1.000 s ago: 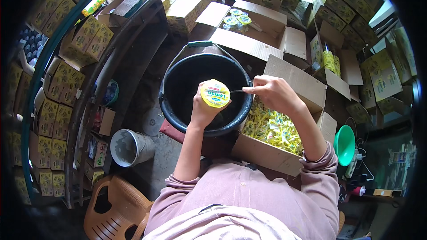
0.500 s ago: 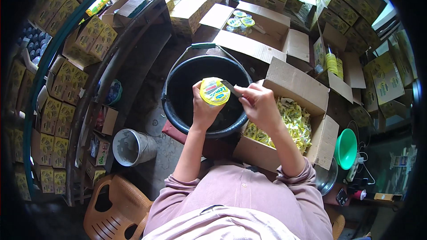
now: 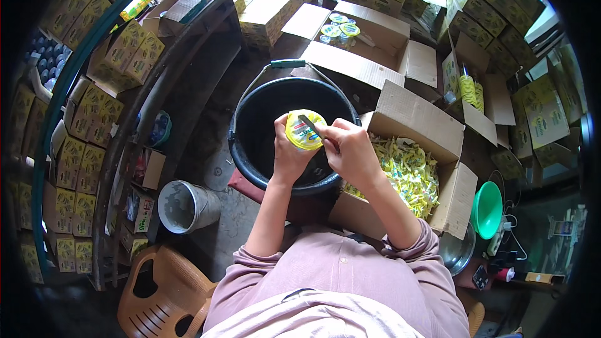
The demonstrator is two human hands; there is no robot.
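Over a large black bucket [image 3: 240, 161], my left hand [image 3: 289, 161] is wrapped round a cup with a yellow printed lid [image 3: 300, 138], its top turned up toward me. My right hand [image 3: 352, 151] grips a small dark flat blade [image 3: 308, 123], which lies across the top of the lid from its right side. Whether the blade touches the lid, I cannot tell. The lower part of the cup is hidden by my left hand. Just right of the bucket, beneath my right forearm, stands an open cardboard box with many yellow strips or sachets [image 3: 410, 172] heaped inside.
Farther back, another open carton [image 3: 391, 40] holds several lidded cups [image 3: 341, 28]. Stacked yellow lids [image 3: 468, 91] stand in a box at right. A grey pail [image 3: 188, 206] and an orange chair [image 3: 159, 294] are at left; a green bowl [image 3: 487, 210] is at right. Shelved cartons [image 3: 81, 150] line the left.
My right hand has moved slightly left, bringing the blade from the lid's right edge onto its top. My left hand and the cup have shifted a little to the right.
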